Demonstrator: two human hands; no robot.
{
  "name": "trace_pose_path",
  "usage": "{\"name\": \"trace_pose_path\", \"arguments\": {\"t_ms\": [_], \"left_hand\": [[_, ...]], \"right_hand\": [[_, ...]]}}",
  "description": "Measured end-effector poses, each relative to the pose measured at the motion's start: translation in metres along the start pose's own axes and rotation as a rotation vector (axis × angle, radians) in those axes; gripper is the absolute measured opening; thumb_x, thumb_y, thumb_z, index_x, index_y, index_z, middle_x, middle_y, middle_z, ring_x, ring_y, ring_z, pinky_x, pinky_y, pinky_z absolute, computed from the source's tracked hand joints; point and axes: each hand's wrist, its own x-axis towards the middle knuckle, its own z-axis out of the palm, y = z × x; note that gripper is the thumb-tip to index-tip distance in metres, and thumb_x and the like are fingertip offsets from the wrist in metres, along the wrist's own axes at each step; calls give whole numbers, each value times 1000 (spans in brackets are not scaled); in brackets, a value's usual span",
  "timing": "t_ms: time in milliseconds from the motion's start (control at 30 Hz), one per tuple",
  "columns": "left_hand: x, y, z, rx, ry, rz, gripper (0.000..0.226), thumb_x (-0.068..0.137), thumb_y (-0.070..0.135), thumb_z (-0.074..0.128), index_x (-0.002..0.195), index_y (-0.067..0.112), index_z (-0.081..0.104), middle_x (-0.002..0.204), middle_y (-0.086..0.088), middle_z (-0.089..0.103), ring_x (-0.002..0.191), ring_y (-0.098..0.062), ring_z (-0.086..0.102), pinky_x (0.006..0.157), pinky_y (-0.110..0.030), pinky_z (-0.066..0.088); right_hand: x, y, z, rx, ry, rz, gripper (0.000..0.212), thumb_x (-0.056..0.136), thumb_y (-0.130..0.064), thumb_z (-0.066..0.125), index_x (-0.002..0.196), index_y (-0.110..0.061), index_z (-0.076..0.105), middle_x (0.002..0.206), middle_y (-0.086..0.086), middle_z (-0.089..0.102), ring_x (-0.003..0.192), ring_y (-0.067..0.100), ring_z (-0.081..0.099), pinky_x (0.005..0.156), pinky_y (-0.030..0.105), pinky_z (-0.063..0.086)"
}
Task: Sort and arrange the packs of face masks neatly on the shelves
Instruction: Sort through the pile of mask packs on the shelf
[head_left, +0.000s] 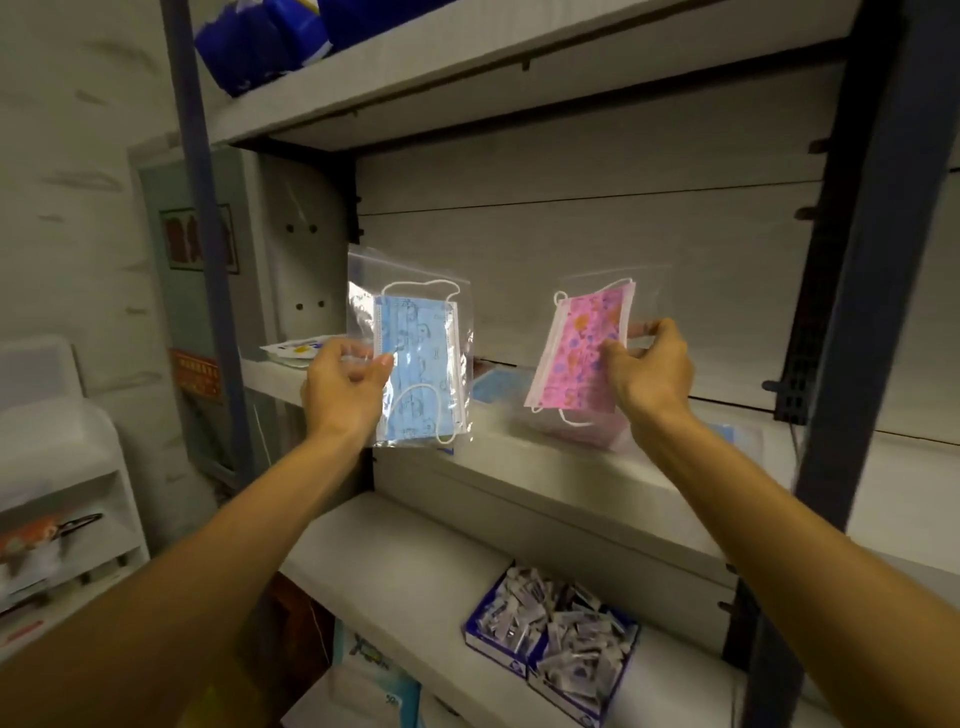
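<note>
Head view: the shelf (545, 467) runs just behind and below both raised hands, with more packs (496, 387) lying on it between them. The left hand (345, 387) pinches a clear blue pack (415, 358) by its left edge. The right hand (649, 364), fingers curled, grips a pink pack (582, 353) by its right edge, tilted.

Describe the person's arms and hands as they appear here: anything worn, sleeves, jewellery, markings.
Both forearms are bare right down to the bottom edge of the picture; no sleeve shows. The left hand and the right hand wear no gloves. No watch, bracelet or ring is visible on either wrist or on the fingers, and no markings can be made out.
</note>
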Motion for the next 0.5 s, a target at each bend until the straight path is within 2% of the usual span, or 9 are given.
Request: {"name": "trace_pose_path", "arguments": {"t_ms": [133,267,333,433,500], "left_hand": [[30,-17,27,-41,-29,20,20,90,23,65,99,11,52,85,3,62,79,-14,63,50,-20,46],[53,-28,47,-71,-80,4,19,90,22,64,99,13,50,80,7,60,73,-10,61,44,-15,45],[65,-33,54,-77,-97,-5,19,91,21,63,100,14,49,83,7,59,72,-7,60,46,-15,47],[85,-42,64,-90,-128,-30,18,91,22,63,99,15,49,90,4,61,81,-14,63,53,-22,50],[98,-50,72,-96,-149,-36,18,91,21,63,98,14,49,96,-1,63,85,-17,63,53,-22,49]], "right_hand": [[28,17,22,-67,59,34,16,93,-20,60,101,-20,46,102,10,61,84,27,63,78,47,57],[46,31,32,-219,26,89,21,90,-20,63,104,-19,48,106,12,60,89,31,63,82,48,55],[49,37,34,-357,-26,97,24,90,-21,63,110,-17,51,109,13,60,91,33,63,83,49,54],[51,49,37,-558,-91,95,25,89,-19,62,112,-13,54,111,15,59,96,36,61,85,48,53],[53,53,38,-660,-102,98,28,89,-20,62,115,-12,54,114,15,59,99,36,60,86,48,52]]}}
